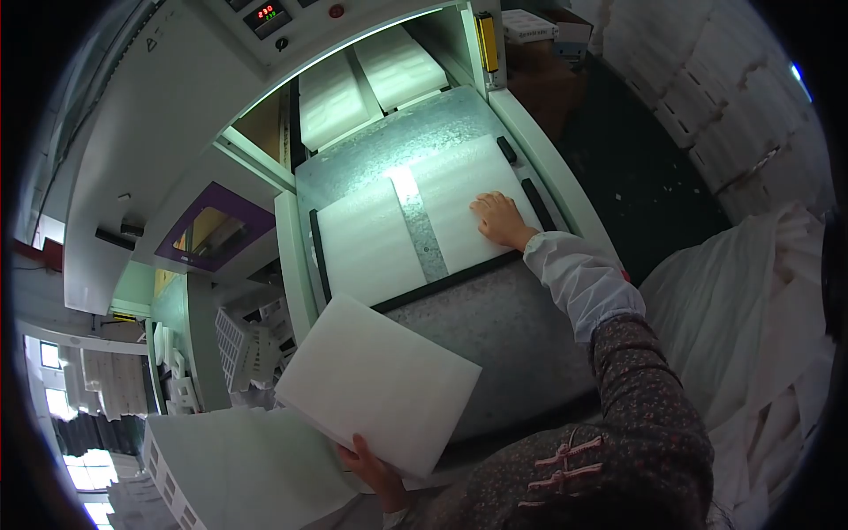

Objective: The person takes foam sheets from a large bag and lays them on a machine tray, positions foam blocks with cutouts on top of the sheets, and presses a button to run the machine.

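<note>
My left hand [373, 470] grips the lower edge of a white foam sheet [380, 380], its fingers partly hidden beneath it. The sheet is tilted in front of the machine's metal bed. My right hand [501, 219] rests with fingers apart on the right one of two white foam sheets [450, 190] lying on the bed. The left one of the pair, another foam sheet [367, 243], lies beside it, with a strip of metal between them. Black bars [450, 281] run along the front and sides of the pair.
Deeper in the lit machine opening are two more white pieces [402, 71]. A control panel with a red and green display [267, 12] is above. Stacked white sheets [238, 464] stand at lower left. Foam sheeting [733, 309] is piled at right. White plastic parts [252, 344] lie left.
</note>
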The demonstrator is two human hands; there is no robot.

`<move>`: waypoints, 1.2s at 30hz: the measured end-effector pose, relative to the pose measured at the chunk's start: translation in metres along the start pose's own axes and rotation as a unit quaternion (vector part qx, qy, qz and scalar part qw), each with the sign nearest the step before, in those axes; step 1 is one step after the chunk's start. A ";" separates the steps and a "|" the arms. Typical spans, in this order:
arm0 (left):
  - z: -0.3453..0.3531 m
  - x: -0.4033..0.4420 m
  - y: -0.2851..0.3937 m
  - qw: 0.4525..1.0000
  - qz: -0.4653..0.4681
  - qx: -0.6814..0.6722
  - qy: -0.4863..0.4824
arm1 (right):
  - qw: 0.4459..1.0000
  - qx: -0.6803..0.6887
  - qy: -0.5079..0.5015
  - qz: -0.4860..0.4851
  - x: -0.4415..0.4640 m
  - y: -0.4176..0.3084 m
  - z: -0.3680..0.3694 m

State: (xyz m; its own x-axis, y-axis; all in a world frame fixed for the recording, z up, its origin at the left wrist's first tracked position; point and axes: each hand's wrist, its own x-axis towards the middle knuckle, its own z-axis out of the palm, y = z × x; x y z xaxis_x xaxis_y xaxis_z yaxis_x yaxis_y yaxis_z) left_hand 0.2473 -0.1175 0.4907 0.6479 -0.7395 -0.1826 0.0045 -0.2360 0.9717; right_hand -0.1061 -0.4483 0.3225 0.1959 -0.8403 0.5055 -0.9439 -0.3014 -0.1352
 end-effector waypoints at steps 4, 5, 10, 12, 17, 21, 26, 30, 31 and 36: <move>-0.001 -0.002 0.005 1.000 0.009 -0.004 -0.006 | 0.993 -0.035 -0.081 0.077 0.002 -0.008 -0.004; -0.003 -0.001 0.005 1.000 0.008 -0.009 0.000 | 0.992 -0.053 -0.074 0.082 0.001 -0.008 -0.007; -0.017 -0.002 -0.004 0.999 0.046 0.012 0.011 | 0.975 -0.071 -0.181 0.110 0.002 -0.007 -0.024; -0.018 -0.007 0.002 1.000 0.016 0.024 0.013 | 0.975 0.090 -0.189 0.076 -0.013 -0.017 -0.029; -0.022 -0.009 -0.011 0.992 -0.046 -0.058 -0.102 | 0.568 0.692 -0.420 0.150 -0.055 -0.129 -0.134; -0.013 -0.026 -0.013 0.990 -0.043 -0.073 -0.113 | 0.630 0.665 -0.382 0.120 -0.089 -0.195 -0.185; 0.000 -0.053 0.009 0.973 0.075 0.214 -0.054 | 0.812 0.499 -0.285 0.098 -0.112 -0.260 -0.230; 0.021 -0.079 0.023 0.917 0.001 0.396 -0.053 | 0.898 0.375 -0.219 0.074 -0.144 -0.284 -0.244; 0.021 -0.082 0.019 0.914 0.031 0.401 -0.060 | 0.903 0.380 -0.194 0.048 -0.156 -0.281 -0.238; -0.025 -0.065 -0.002 0.937 0.160 0.299 -0.078 | 0.846 0.457 -0.255 0.103 -0.167 -0.232 -0.251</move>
State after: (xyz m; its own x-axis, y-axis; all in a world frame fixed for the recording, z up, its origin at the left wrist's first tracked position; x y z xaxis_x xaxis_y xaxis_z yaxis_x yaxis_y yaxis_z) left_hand 0.2242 -0.0530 0.5044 0.4230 -0.9053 0.0396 -0.6297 -0.2623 0.7312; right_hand 0.0130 -0.1250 0.4832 0.3607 -0.9326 -0.0111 -0.4186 -0.1512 -0.8955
